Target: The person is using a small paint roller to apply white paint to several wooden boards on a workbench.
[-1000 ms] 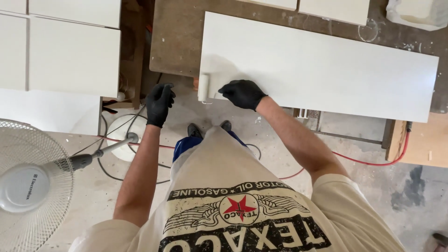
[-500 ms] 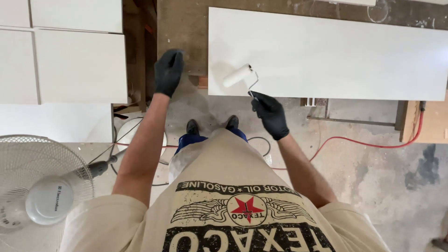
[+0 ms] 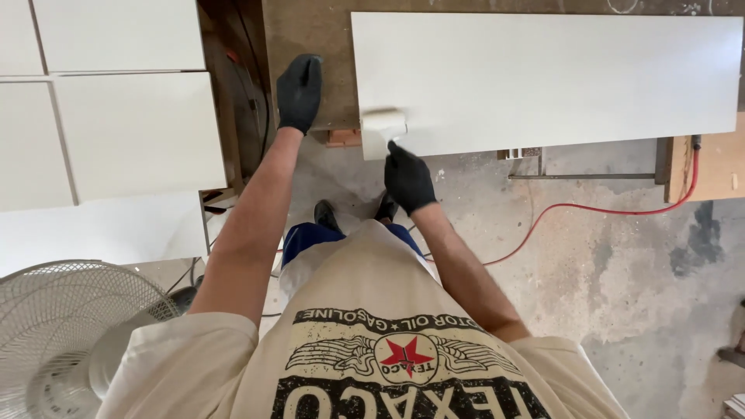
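A concrete floor (image 3: 621, 256) fills the lower right of the view, stained and dusty; a brown bench (image 3: 310, 39) runs along the top, and on it lies a long white board (image 3: 559, 77), its near edge overhanging the bench front; to the left lie more white boards (image 3: 132, 132), side by side, well apart from the long one; a white fan (image 3: 62, 341) stands at the lower left; a red cable (image 3: 590, 209) trails over the floor under the bench. The left hand (image 3: 299, 91), in a black glove, rests flat on the bare bench top just beside the board's left end, its grip spread and holding nothing; the right hand (image 3: 409, 180), also gloved in black, has its grip closed round the handle of a small paint roller (image 3: 383, 128); the roller sits blurred at the board's near left corner, touching its surface, just above the right hand.
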